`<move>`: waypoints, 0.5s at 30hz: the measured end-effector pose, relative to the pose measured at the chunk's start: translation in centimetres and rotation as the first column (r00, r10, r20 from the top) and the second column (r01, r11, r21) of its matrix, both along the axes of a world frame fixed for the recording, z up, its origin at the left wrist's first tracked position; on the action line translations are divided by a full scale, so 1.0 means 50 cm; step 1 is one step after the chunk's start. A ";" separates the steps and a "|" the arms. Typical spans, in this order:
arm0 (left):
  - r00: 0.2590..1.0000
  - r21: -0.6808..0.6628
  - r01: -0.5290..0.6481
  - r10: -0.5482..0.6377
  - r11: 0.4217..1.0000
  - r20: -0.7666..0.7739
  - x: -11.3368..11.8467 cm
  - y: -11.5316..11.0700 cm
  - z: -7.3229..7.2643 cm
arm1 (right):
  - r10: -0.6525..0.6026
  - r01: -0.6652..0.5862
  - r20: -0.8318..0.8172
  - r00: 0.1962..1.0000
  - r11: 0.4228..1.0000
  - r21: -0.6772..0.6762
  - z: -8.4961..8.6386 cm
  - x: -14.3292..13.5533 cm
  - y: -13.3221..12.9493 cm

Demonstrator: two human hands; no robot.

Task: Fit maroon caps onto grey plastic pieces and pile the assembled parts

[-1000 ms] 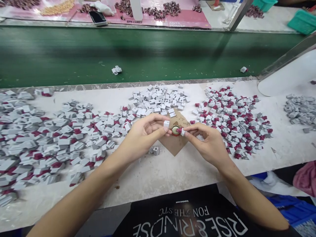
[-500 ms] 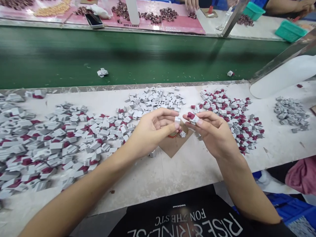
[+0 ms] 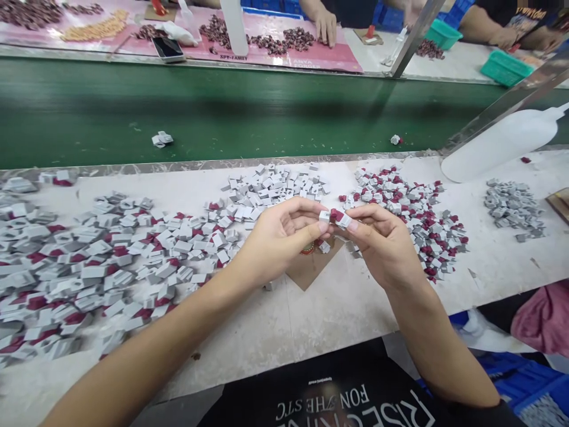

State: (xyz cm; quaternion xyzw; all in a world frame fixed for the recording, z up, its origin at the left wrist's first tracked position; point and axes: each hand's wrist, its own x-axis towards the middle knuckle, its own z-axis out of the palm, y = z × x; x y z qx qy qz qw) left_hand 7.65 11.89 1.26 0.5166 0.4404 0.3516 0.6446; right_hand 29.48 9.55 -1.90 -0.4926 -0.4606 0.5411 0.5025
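Note:
My left hand (image 3: 284,237) pinches a small light grey block (image 3: 325,217) between thumb and fingers. Against its right side sits a maroon and grey piece (image 3: 340,218), gripped by the fingertips of my right hand (image 3: 384,243). The two pieces touch above a brown cardboard square (image 3: 306,276), which the hands partly cover. Behind my left hand lies a pile of grey blocks (image 3: 271,184). Beside my right hand is a heap of maroon and grey pieces (image 3: 427,219).
Many larger grey and maroon pieces (image 3: 89,261) spread over the left table. A white bottle (image 3: 502,145) leans at the right near small grey parts (image 3: 513,204). Beyond the green belt (image 3: 267,112), a person's hand (image 3: 326,26) touches dark pieces.
The grey block and the maroon and grey piece were apart and now touch, as my hands have come together. The view has shifted slightly. Across the belt, more of the person's hand shows.

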 end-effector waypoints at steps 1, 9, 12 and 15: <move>1.000 0.006 0.000 0.000 1.000 -0.001 0.000 0.001 -0.002 | -0.006 0.006 0.009 1.000 1.000 0.002 0.001 -0.002 -0.001; 0.997 0.055 0.067 -0.064 0.996 -0.045 -0.004 0.024 -0.020 | 0.043 -0.045 0.071 0.997 0.999 0.018 0.015 -0.006 0.017; 0.994 0.085 0.093 -0.087 0.992 -0.070 -0.003 0.042 -0.022 | 0.093 -0.092 0.099 0.991 0.996 -0.018 0.014 0.002 0.035; 0.972 0.208 0.152 -0.108 0.966 -0.209 -0.002 0.073 -0.015 | 0.174 -0.174 0.154 0.973 0.985 -0.016 0.015 0.023 0.071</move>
